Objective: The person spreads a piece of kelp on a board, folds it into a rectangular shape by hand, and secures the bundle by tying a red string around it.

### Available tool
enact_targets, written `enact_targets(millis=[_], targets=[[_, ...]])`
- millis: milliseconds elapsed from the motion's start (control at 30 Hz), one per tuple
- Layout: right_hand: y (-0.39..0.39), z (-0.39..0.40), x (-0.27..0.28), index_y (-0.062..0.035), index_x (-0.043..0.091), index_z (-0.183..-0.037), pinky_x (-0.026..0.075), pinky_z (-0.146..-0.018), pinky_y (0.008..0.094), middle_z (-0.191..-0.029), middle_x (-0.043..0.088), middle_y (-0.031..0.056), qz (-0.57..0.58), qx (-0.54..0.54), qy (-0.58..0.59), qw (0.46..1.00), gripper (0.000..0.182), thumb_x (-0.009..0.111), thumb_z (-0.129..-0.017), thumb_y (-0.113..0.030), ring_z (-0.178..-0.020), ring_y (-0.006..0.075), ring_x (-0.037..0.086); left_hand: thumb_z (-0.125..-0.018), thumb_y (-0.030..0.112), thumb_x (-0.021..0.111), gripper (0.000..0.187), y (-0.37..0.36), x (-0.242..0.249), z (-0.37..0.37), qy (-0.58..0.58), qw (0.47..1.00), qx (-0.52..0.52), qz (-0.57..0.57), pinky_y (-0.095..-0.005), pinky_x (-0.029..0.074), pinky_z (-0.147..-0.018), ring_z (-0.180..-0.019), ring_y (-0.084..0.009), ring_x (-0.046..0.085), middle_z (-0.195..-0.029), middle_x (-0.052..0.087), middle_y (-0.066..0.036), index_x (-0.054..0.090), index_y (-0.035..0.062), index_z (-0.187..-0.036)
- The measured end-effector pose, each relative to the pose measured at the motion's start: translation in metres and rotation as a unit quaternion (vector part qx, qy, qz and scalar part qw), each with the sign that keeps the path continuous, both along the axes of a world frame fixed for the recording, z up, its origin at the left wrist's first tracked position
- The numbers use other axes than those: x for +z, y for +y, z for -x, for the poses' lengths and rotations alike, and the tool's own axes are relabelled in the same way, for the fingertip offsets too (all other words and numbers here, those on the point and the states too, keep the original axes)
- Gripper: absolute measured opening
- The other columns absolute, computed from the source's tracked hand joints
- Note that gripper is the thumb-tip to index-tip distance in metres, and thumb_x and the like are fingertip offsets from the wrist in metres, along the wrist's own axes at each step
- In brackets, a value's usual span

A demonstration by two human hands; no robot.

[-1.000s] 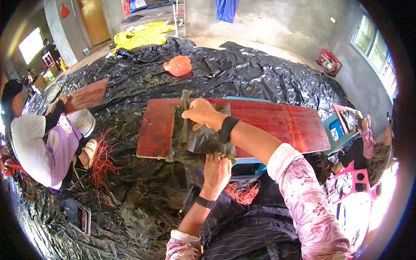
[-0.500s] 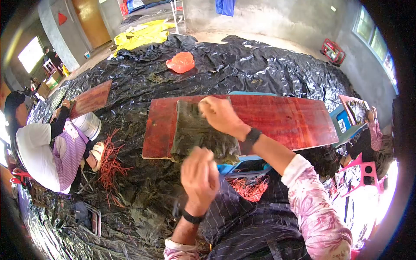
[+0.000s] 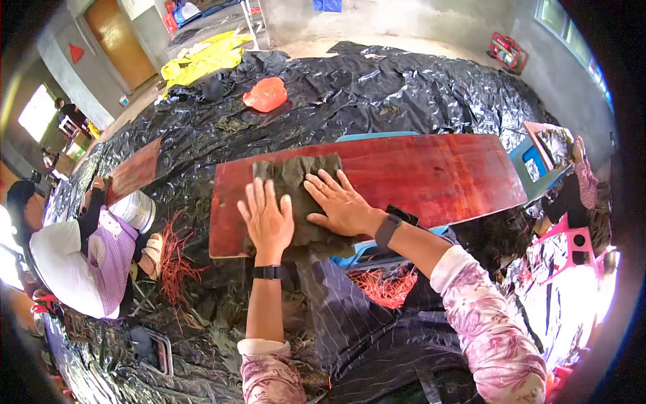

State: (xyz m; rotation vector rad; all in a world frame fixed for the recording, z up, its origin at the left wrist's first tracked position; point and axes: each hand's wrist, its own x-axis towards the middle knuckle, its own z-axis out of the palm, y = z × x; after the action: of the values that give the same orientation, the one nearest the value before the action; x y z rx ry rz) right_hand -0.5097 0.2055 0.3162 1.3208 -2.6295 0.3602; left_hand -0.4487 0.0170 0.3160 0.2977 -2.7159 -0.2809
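A flat layer of dark brown-green leaves (image 3: 296, 172) lies on the left part of a long reddish-brown board (image 3: 431, 176). My left hand (image 3: 268, 219) rests on the left side of the leaves, palm down, fingers stretched and spread. On their right side, my right hand (image 3: 342, 205) lies flat with its fingers apart, pointing up and left. Neither hand grips anything. The near edge of the leaves hangs over the board's front edge, and my palms hide part of the layer.
Black plastic sheeting (image 3: 350, 87) covers the floor. Under the board stands a blue stool (image 3: 367, 254) near red strings (image 3: 387, 288). A person (image 3: 74, 262) sits at left with a smaller board (image 3: 134, 172); another person's hand (image 3: 579, 149) is at right. An orange bag (image 3: 266, 94) lies beyond.
My left hand has moved up from in front of the board onto the leaves. My right hand has come down, uncurled and flattened on them. The view has tilted slightly.
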Motion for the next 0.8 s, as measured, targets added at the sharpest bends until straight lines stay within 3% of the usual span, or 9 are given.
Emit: enact_targets(millis=[100, 367, 800], targets=[[0.001, 0.001, 0.0, -0.0014, 0.033, -0.146, 0.015, -0.117, 0.0556, -0.153, 0.032, 0.0151, 0.01, -0.01, -0.007, 1.0, 0.073, 0.042, -0.096, -0.053, -0.145, 0.0342, 0.023, -0.101, 0.039, 0.038, 0.055, -0.004, 0.0, -0.009, -0.034, 0.996, 0.073, -0.048, -0.0564, 0.015, -0.116, -0.145, -0.0363, 0.021, -0.156, 0.028, -0.015, 0.035, 0.0095, -0.147], [0.025, 0.003, 0.005, -0.0027, 0.032, -0.148, 0.011, -0.118, 0.0556, -0.156, 0.03, 0.0118, -0.02, -0.022, -0.025, 0.999, 0.072, 0.043, -0.096, -0.051, -0.146, 0.0303, 0.021, -0.102, 0.038, 0.035, 0.054, 0.023, -0.005, -0.008, -0.047, 0.996, 0.052, -0.049, -0.0534, 0.02, -0.115, -0.143, -0.0378, 0.024, -0.154, 0.028, -0.019, 0.032, 0.01, -0.148], [0.211, 0.035, 0.016, -0.0058, 0.033, -0.148, 0.012, -0.117, 0.0573, -0.156, 0.03, 0.0077, -0.05, -0.1, -0.033, 0.993, 0.071, 0.043, -0.096, -0.053, -0.146, 0.0276, 0.023, -0.098, 0.043, 0.044, 0.062, 0.17, 0.008, 0.031, -0.091, 0.987, -0.125, -0.054, -0.0569, 0.019, -0.114, -0.143, -0.0452, 0.019, -0.154, 0.018, -0.029, 0.029, 0.0099, -0.149]])
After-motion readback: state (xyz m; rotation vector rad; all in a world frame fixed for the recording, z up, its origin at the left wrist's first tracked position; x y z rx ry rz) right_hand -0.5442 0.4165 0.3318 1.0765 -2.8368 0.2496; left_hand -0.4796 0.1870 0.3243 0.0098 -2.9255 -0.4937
